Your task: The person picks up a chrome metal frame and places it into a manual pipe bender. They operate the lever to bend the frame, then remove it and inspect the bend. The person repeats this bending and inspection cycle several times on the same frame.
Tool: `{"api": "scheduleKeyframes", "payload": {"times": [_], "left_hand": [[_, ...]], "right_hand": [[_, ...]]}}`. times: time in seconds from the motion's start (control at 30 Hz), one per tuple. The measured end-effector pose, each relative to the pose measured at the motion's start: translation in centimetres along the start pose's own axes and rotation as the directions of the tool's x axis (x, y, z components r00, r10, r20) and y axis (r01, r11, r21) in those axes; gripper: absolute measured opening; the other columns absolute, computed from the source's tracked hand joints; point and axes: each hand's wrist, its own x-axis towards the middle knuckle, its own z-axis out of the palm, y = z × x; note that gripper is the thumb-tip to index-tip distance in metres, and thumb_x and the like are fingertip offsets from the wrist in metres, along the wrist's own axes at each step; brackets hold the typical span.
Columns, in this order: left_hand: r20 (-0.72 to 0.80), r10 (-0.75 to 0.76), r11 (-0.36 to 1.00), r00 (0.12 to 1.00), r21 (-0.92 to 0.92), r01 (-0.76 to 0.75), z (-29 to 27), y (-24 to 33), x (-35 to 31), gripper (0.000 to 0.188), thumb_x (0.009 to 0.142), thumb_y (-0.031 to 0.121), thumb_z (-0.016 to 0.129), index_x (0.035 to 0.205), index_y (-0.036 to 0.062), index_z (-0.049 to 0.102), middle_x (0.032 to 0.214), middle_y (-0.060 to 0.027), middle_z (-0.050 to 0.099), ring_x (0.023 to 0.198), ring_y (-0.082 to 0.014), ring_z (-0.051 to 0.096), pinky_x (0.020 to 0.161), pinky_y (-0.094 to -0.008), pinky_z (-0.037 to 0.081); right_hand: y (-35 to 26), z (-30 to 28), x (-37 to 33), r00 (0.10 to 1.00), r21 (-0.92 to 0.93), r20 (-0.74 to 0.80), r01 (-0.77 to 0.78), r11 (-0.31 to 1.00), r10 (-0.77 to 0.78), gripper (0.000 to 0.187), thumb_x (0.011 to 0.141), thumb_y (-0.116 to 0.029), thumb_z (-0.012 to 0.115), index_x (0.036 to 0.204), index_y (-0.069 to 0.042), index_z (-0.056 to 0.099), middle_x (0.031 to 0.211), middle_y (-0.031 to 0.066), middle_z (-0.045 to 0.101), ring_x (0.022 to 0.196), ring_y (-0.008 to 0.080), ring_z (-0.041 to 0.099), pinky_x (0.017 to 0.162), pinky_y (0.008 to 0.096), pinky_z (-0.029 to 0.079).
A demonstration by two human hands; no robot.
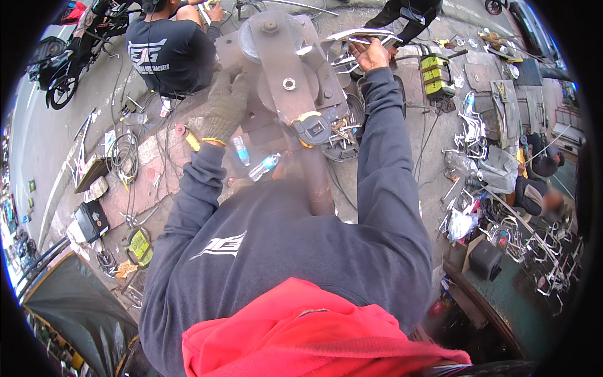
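In front of me stands a bending jig of heavy steel plates (295, 85), with a round disc (269, 39) and a bolted arm across it. A yellow and black tape measure (312, 130) rests at the near end of that arm. My left hand (227, 103), in a grey-green knit glove, lies with fingers stretched along the left edge of the plates and holds nothing. My bare right hand (370, 55) is closed, palm up, round a silver metal bracket (344, 39) at the jig's far right. More bent metal pieces (343, 135) lie to the right of the tape measure.
Two water bottles (264, 167) lie below my left hand. A person in a dark shirt (169, 53) sits at the far left, and another person's dark-clothed leg (414, 25) is far right. A green-yellow welding machine (437, 75) stands right, with cables and brackets (471, 132) beyond.
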Motion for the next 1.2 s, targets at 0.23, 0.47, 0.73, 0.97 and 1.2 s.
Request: {"api": "scheduleKeyframes", "payload": {"times": [0.23, 0.47, 0.73, 0.97, 1.2], "left_hand": [[0.037, 0.047, 0.997, 0.998, 0.059, -0.049, 0.8, -0.3, -0.1, 0.043, 0.096, 0.028, 0.052, 0.133, 0.0055, 0.056, 0.12, -0.0254, 0.065, 0.11, -0.0402, 0.063, 0.097, -0.045, 0.047], [-0.07, -0.002, 0.999, 0.998, 0.053, 0.006, 1.4, -1.9, 0.8, 0.04, 0.095, 0.019, 0.049, 0.132, 0.0062, 0.057, 0.125, -0.0234, 0.063, 0.114, -0.0384, 0.061, 0.098, -0.0429, 0.046], [0.102, -0.071, 0.99, 0.992, -0.113, 0.083, 0.5, -3.0, 1.8, 0.045, 0.098, 0.03, 0.057, 0.135, 0.0049, 0.057, 0.111, -0.008, 0.066, 0.067, -0.0088, 0.057, 0.054, -0.0249, 0.047], [-0.025, 0.184, 0.982, 0.983, -0.027, -0.185, 0.8, -3.2, 0.4, 0.037, 0.101, 0.017, 0.047, 0.135, 0.0029, 0.054, 0.113, -0.0097, 0.067, 0.093, -0.0129, 0.064, 0.079, -0.0264, 0.052], [-0.045, 0.116, 0.993, 0.992, -0.024, -0.118, 1.0, -2.0, 1.0, 0.04, 0.094, 0.005, 0.043, 0.132, 0.002, 0.056, 0.114, -0.0118, 0.068, 0.103, -0.0174, 0.065, 0.089, -0.0315, 0.051]], "right_hand": [[-1.2, 1.0, -3.3, 0.999, -0.145, 0.028, 0.03, 0.989, -0.026, 0.034, 0.103, -0.021, 0.03, 0.119, -0.003, 0.054, 0.113, 0.0148, 0.066, 0.107, 0.0305, 0.066, 0.081, 0.0518, 0.054], [0.5, 1.5, -8.5, 0.988, -0.127, 0.1, -0.106, 0.986, 0.119, 0.035, 0.108, -0.034, 0.031, 0.119, -0.009, 0.053, 0.128, 0.0152, 0.061, 0.124, 0.0309, 0.058, 0.103, 0.0649, 0.039], [0.2, 3.4, -6.7, 0.983, -0.097, 0.179, 0.051, 0.994, -0.033, 0.029, 0.106, -0.031, 0.037, 0.109, -0.005, 0.05, 0.115, 0.0181, 0.061, 0.113, 0.0332, 0.058, 0.091, 0.0574, 0.051], [3.5, 1.6, -8.5, 0.999, 0.022, 0.04, 0.024, 0.999, -0.025, 0.033, 0.103, -0.042, 0.046, 0.106, -0.012, 0.058, 0.118, 0.0081, 0.066, 0.114, 0.022, 0.057, 0.089, 0.045, 0.04], [3.9, 1.9, -8.8, 0.986, 0.076, 0.139, 0.083, 0.994, -0.093, 0.035, 0.102, -0.045, 0.05, 0.106, -0.011, 0.058, 0.112, 0.009, 0.067, 0.108, 0.0234, 0.06, 0.088, 0.0432, 0.043]]}}
